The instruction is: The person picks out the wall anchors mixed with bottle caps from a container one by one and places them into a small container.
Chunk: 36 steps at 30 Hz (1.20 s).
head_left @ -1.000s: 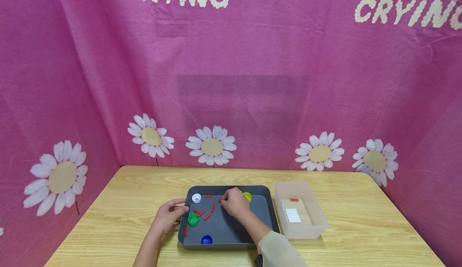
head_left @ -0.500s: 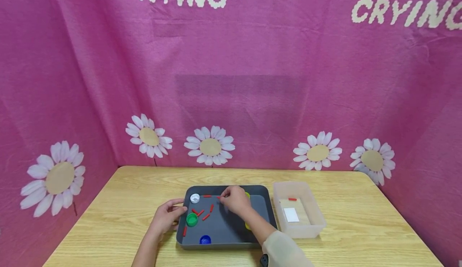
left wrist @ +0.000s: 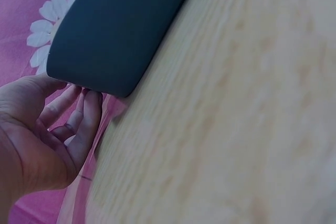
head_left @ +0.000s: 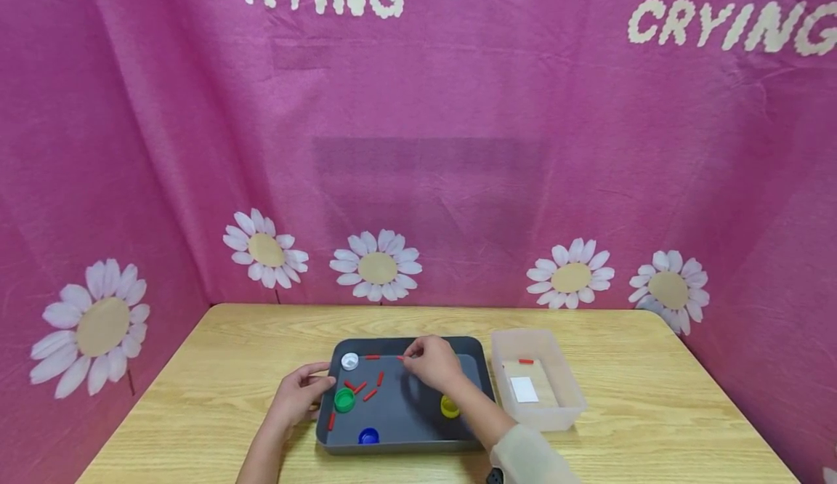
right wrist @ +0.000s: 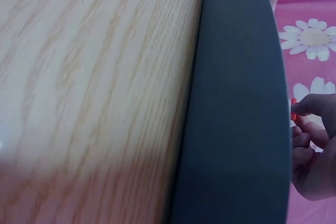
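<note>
A dark grey tray lies on the wooden table. My left hand holds its left rim; in the left wrist view the thumb lies over the edge and the fingers bend against the outer wall. Above the tray's far half, my right hand pinches a small red stick between thumb and finger. Several more red sticks are scattered over the tray's left half. Round caps stand in it: white, green, blue and yellow, the yellow one partly behind the right forearm.
Close to the tray's right side stands a translucent plastic box. Inside it lie a red stick and a white square. A pink flowered cloth hangs behind the table.
My right hand has shifted slightly right, with the red stick at its fingertips. A far yellow cap is now hidden behind it, while the nearer yellow cap has come into sight. The left hand stays put.
</note>
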Each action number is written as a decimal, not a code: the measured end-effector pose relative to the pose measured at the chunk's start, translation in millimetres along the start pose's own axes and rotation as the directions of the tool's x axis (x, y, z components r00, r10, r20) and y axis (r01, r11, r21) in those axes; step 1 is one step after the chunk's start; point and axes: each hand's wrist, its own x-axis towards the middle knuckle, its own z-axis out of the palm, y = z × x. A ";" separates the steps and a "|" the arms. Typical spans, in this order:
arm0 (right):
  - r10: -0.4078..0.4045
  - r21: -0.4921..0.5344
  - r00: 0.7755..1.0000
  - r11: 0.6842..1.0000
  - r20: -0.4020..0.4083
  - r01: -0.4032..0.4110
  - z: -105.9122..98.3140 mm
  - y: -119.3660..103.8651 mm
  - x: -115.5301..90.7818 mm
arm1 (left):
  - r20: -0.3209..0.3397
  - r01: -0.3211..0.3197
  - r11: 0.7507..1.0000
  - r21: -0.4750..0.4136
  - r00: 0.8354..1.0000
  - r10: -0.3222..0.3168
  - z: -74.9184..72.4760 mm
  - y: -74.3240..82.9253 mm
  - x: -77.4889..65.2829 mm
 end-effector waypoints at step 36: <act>0.047 0.079 0.988 0.996 -0.146 -0.036 -73.0 31.4 -22.4 | -0.054 -0.119 0.984 0.133 0.990 0.127 6.3 5.5 -10.7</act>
